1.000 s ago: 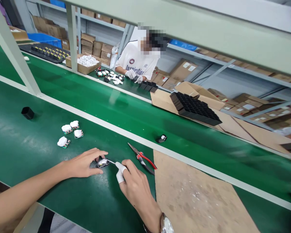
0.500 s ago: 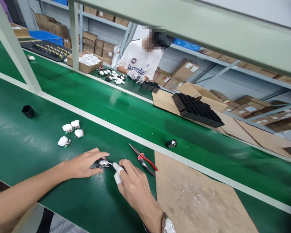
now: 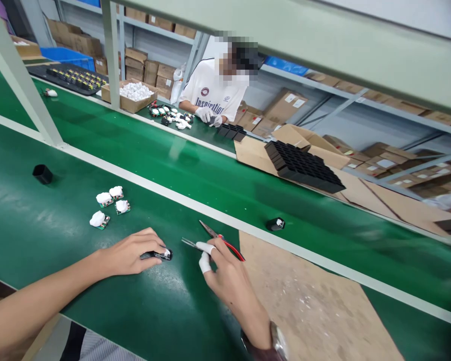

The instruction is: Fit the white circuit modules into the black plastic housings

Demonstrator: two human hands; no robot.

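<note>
My left hand (image 3: 135, 251) rests on the green bench, its fingers closed around a small black plastic housing (image 3: 168, 255). A circuit board with a white blob shows in the housing's open end; the rest is hidden under my fingers. To the right, my right hand (image 3: 231, 281), with white finger cots on thumb and index finger, grips metal tweezers (image 3: 188, 243). The tweezers' tips are apart from the housing and hold nothing visible. Just behind that hand lie red-handled pliers (image 3: 233, 248). Several circuit boards (image 3: 104, 199) topped with white material lie beyond my left hand.
An upright black housing (image 3: 42, 174) stands at the far left. Brown cardboard (image 3: 300, 301) covers the bench at right. Across the green belt (image 3: 195, 170), which carries a filled housing (image 3: 275, 224), a gloved co-worker (image 3: 214, 95) sits near stacked black housings (image 3: 304, 168). A frame post (image 3: 30, 80) rises at left.
My right hand has drawn the tweezers back to the right, away from the housing. My left hand keeps its hold. The housing on the belt has shifted right.
</note>
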